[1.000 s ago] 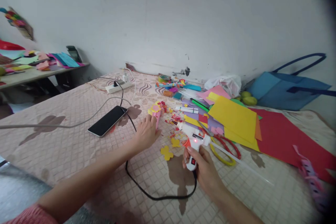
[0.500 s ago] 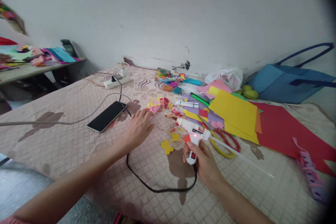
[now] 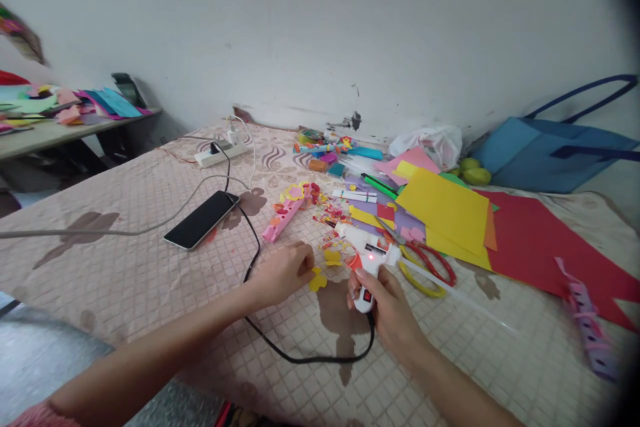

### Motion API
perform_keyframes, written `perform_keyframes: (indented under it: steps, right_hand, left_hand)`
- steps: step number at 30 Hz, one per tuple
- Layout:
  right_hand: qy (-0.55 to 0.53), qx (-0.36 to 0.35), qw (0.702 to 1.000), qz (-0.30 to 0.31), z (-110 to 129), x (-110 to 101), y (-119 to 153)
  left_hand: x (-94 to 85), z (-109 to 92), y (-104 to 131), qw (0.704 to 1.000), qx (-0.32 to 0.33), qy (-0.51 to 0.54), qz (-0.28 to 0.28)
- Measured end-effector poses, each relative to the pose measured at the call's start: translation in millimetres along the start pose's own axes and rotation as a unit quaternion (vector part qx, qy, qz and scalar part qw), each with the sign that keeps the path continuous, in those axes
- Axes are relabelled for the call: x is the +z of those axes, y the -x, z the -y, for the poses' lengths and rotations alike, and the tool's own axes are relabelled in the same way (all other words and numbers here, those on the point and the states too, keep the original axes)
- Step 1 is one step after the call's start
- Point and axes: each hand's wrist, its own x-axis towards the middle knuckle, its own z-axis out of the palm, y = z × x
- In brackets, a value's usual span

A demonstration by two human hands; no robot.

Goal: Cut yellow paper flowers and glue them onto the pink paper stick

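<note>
My right hand (image 3: 387, 300) is wrapped round the handle of a white hot glue gun (image 3: 369, 273). Its red light is lit, and a clear glue stick (image 3: 455, 293) juts from the back. My left hand (image 3: 285, 273) is closed, its fingertips pinched at the left edge of a yellow paper flower (image 3: 319, 279) on the table. Behind that flower lies another yellow cutout (image 3: 332, 257). A pink paper strip (image 3: 283, 219) with red pieces and a yellow flower at its far end rests beyond my left hand.
A black phone (image 3: 200, 221) and a power strip (image 3: 223, 155) with cables are at left. The glue gun's black cord (image 3: 300, 360) loops between my arms. Scissors (image 3: 425, 273), yellow sheets (image 3: 447, 217), red paper (image 3: 540, 240) and a purple strip (image 3: 590, 333) lie right. A blue bag (image 3: 545, 150) stands behind.
My left hand has left the pink paper strip and come nearer, down and right to the yellow flower, its fingers now pinched. My right hand with the glue gun has stayed in place.
</note>
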Motion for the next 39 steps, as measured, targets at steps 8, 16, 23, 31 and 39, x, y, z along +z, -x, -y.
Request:
perform_keyframes:
  steps: [8, 16, 23, 31, 39]
  right_hand:
    - [-0.012, 0.005, 1.0, 0.02, 3, 0, 1]
    - [0.045, 0.035, 0.998, 0.025, 11, -2, 6]
    - [0.132, 0.041, 0.989, 0.047, 18, -5, 14]
    - [0.212, 0.037, 0.973, 0.08, 25, -3, 14]
    - [0.263, 0.031, 0.962, 0.065, 24, 0, 15]
  left_hand:
    - [-21.9, 8, 5, 0.984, 0.035, 0.094, -0.145]
    - [-27.4, 21, 5, 0.914, 0.253, 0.013, -0.317]
    - [-30.4, 25, 11, 0.874, 0.315, -0.081, -0.36]
    - [-30.4, 27, 12, 0.862, 0.35, -0.094, -0.354]
    - [-28.9, 28, 12, 0.857, 0.38, -0.085, -0.338]
